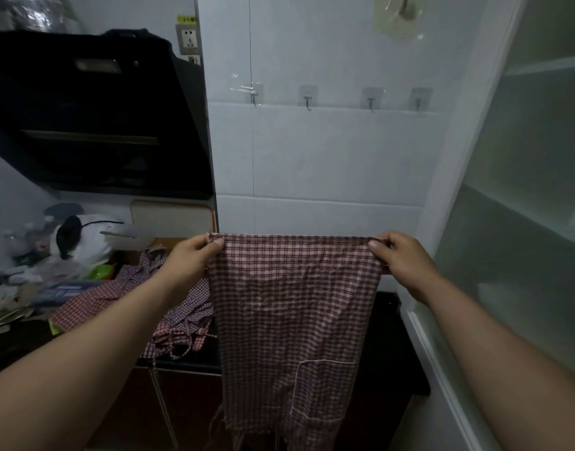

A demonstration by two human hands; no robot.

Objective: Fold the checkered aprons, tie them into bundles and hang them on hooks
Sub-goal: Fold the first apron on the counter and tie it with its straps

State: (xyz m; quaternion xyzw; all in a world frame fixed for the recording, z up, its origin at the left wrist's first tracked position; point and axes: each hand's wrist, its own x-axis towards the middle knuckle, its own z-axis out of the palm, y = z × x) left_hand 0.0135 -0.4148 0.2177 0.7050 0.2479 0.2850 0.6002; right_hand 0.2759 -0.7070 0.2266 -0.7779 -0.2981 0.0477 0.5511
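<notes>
A red and white checkered apron hangs stretched flat in front of me, its pocket low on the right side. My left hand pinches its top left corner between thumb and fingers. At the top right corner my right hand pinches the cloth the same way. More checkered aprons lie crumpled on the dark counter behind my left forearm. Several metal hooks sit in a row on the white tiled wall above the apron, all bare.
A black range hood fills the upper left. Bags, bottles and a green bowl clutter the counter at the left. A frosted glass door runs along the right. A wall socket sits above the hood.
</notes>
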